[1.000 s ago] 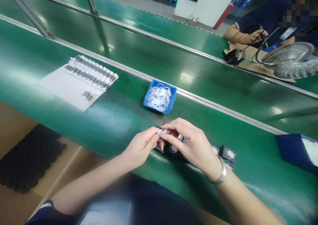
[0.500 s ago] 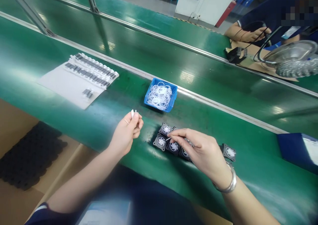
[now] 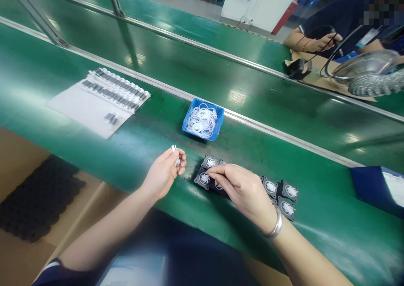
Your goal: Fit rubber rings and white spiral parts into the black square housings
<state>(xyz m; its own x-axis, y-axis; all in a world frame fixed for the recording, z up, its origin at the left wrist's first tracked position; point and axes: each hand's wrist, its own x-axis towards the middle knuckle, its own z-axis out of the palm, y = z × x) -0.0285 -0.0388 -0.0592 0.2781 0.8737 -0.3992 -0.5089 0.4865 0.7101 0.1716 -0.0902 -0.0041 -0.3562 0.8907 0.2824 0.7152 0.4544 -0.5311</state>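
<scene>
My left hand (image 3: 164,173) is closed on a few small white rings (image 3: 174,152), held just above the green bench to the left of a cluster of small black square fans (image 3: 205,177). My right hand (image 3: 242,189) reaches over that cluster, its thumb and forefinger pinched at the nearest fan; whatever is in the pinch is too small to make out. More black fans (image 3: 285,195) lie to the right of my wrist. A blue bin of white rings (image 3: 203,120) stands just beyond the fans.
A white sheet with rows of small grey parts (image 3: 104,96) lies at the far left of the bench. A dark blue box (image 3: 375,189) sits at the right edge. Across the conveyor (image 3: 221,73), another person's hand (image 3: 318,44) rests by cables and a metal fan guard (image 3: 372,73).
My hands were together over the fans, then parted. The left hand drew left with the white rings; the right hand dropped onto the leftmost fans.
</scene>
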